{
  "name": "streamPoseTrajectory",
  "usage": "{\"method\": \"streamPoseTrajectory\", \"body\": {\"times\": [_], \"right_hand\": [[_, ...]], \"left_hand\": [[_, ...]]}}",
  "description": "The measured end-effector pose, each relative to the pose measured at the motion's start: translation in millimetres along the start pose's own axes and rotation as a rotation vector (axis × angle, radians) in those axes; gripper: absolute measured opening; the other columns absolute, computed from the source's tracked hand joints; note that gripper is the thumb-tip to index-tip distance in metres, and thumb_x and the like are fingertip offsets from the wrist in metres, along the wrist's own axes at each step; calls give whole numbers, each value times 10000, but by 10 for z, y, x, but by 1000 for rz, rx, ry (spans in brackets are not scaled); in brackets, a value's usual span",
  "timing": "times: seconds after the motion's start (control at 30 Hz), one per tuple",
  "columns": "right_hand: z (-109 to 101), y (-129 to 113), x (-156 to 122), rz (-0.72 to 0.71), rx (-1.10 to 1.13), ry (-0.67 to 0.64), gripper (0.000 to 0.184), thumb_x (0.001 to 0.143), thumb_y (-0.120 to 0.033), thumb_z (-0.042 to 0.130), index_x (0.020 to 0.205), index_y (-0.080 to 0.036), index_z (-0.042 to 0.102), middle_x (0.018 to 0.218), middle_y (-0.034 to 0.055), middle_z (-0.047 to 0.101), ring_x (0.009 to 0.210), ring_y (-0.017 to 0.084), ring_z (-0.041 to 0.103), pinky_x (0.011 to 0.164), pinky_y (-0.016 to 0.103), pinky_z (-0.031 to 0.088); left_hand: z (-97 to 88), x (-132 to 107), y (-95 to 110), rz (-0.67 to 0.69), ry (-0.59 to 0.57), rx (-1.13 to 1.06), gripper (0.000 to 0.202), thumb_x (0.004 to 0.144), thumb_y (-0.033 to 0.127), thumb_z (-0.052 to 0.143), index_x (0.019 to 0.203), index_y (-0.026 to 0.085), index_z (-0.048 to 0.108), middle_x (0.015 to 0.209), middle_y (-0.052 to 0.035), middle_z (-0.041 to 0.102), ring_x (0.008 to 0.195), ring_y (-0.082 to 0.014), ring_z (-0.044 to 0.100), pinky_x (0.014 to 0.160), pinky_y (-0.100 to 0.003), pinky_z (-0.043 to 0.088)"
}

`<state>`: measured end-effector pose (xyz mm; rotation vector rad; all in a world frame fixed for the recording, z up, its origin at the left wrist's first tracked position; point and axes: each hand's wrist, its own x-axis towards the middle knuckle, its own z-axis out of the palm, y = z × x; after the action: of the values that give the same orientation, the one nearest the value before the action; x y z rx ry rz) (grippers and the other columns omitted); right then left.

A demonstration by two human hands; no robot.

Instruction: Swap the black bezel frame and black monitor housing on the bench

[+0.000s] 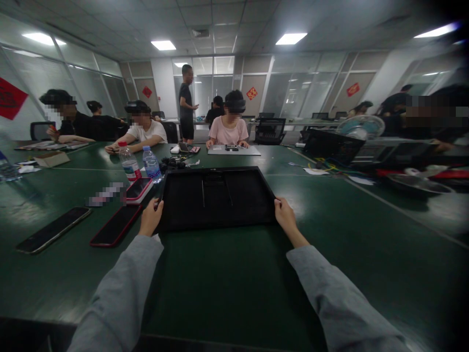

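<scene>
A flat black tray (190,205) lies on the green table (227,288) in front of me, with thin tools lying in its middle. My left hand (150,218) grips the tray's near left corner, fingers wrapped over the rim. On the near right corner, my right hand (285,213) holds the rim the same way. Grey sleeves cover both my arms.
Left of the tray lie a red-cased phone (116,225), a dark phone (53,229) and another phone on a box (138,188). Two water bottles (129,163) stand behind them. Several people sit along the far side; a fan (359,126) and equipment sit at the right.
</scene>
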<state>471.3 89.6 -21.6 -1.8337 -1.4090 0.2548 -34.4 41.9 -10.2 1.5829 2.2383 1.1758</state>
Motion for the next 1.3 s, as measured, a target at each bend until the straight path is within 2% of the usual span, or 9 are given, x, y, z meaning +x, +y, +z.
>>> {"method": "streamPoseTrajectory", "body": {"times": [0.37, 0.73, 0.83, 0.97, 1.13, 1.2, 1.3], "right_hand": [[-16, -27, -12, 14, -27, -13, 506, 983, -397, 319, 1351, -155, 568, 1225, 163, 662, 1093, 290, 617, 923, 408, 458], [-6, -17, -7, 15, -36, -13, 508, 984, -396, 314, 1354, -153, 563, 1208, 166, 662, 1069, 290, 614, 914, 411, 462], [0, -30, -29, -54, -81, 38, 501, 973, -364, 309, 1323, -126, 579, 1189, 177, 654, 1078, 287, 594, 946, 419, 444], [-5, -128, -120, -128, -254, 207, 497, 951, -331, 330, 1293, -73, 582, 1225, 228, 589, 1174, 338, 510, 990, 485, 397], [23, -380, -302, -286, -320, 267, 507, 972, -363, 334, 1390, -119, 483, 1381, 227, 464, 1274, 359, 405, 1022, 556, 342], [57, -494, -390, -367, -312, 253, 511, 983, -379, 328, 1421, -147, 450, 1414, 216, 437, 1295, 352, 389, 1038, 571, 323], [124, -644, -538, -503, -292, 206, 531, 1000, -413, 309, 1465, -179, 413, 1439, 198, 427, 1320, 335, 380, 1055, 558, 309]], "left_hand": [[37, 35, -69, 13, 2, -22, 421, 953, 418, 507, 1290, 178, 590, 1202, -154, 710, 1149, -279, 661, 983, -397, 489], [15, 2, -12, -16, -5, -7, 439, 955, 446, 493, 1285, 174, 590, 1206, -165, 709, 1155, -283, 660, 981, -396, 482], [11, -1, -6, -22, -9, 10, 453, 959, 455, 484, 1298, 171, 585, 1214, -168, 706, 1147, -288, 662, 971, -400, 484], [4, -11, 8, -10, -10, 39, 452, 964, 456, 475, 1301, 175, 582, 1221, -167, 703, 1140, -288, 663, 961, -396, 483], [-55, -83, 107, -31, -21, 172, 467, 971, 480, 438, 1301, 187, 592, 1128, -178, 724, 1061, -324, 682, 934, -452, 475], [-91, -143, 194, -6, 26, 269, 461, 976, 472, 420, 1286, 186, 607, 1076, -177, 730, 1061, -336, 671, 977, -504, 433], [-125, -255, 365, 108, 192, 337, 434, 987, 408, 397, 1294, 179, 601, 1196, -182, 681, 1173, -333, 598, 1060, -551, 333]]}}
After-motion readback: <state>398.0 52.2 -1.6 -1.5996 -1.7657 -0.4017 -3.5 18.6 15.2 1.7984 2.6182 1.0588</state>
